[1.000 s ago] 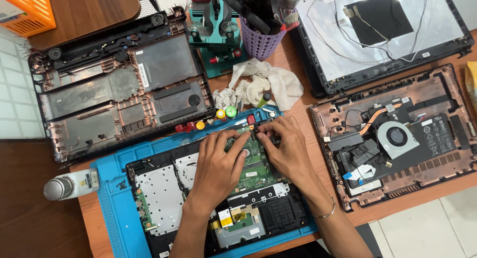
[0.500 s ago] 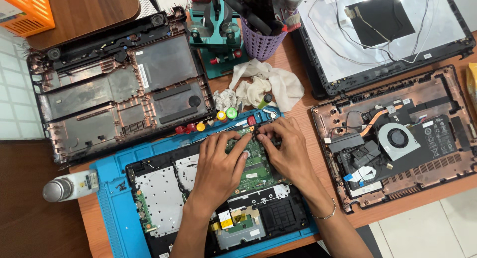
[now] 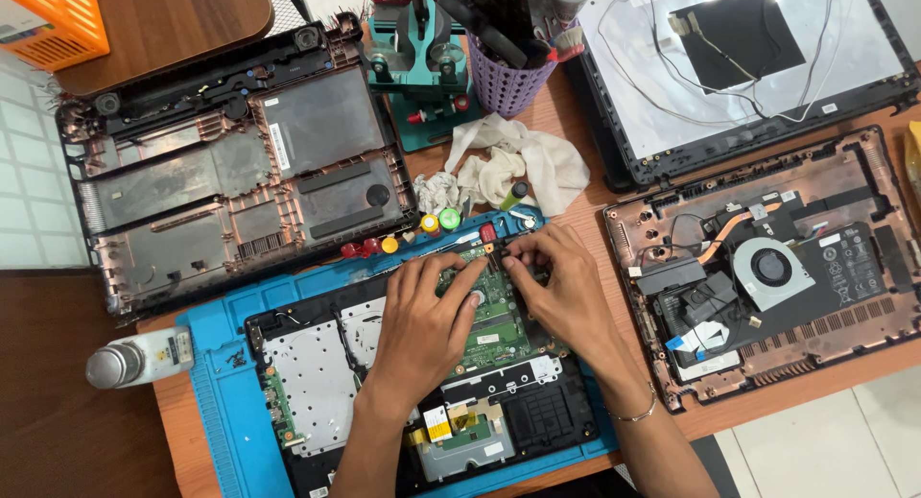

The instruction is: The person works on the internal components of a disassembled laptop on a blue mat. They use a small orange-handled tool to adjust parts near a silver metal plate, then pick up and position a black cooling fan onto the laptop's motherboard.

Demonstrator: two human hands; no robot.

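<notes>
Wooden table point(image 3: 585, 186), reddish-brown, crowded edge to edge. Far right corner: laptop lid shell point(image 3: 739, 66), black rim, silvery foil lining with thin loose wires. Far left: black bottom cover point(image 3: 230, 172), ribbed plastic, lying inside-up. Right edge: copper-toned chassis point(image 3: 767, 268) holding a round grey fan and a curved copper pipe.

Near edge, centre: blue rubbery work mat point(image 3: 216, 364), its far rim carrying small round coloured bits, red, yellow, green. On the mat, an open black laptop base point(image 3: 537, 412) with perforated silver plates on its left side and a green circuit board point(image 3: 494, 316) in the middle.

Far edge, centre: teal stand point(image 3: 417, 76); beside it a purple woven basket point(image 3: 508, 81) stuffed with dark tools and a brush. Crumpled white cloth point(image 3: 518, 167) just nearer.

Left hand point(image 3: 422, 325) lies flat, fingers spread, pressing the board. Right hand point(image 3: 561, 277) curls at the board's far edge, fingertips pinching something small; cannot tell what.

Left edge: silver-capped white bottle point(image 3: 139, 357) on its side.
</notes>
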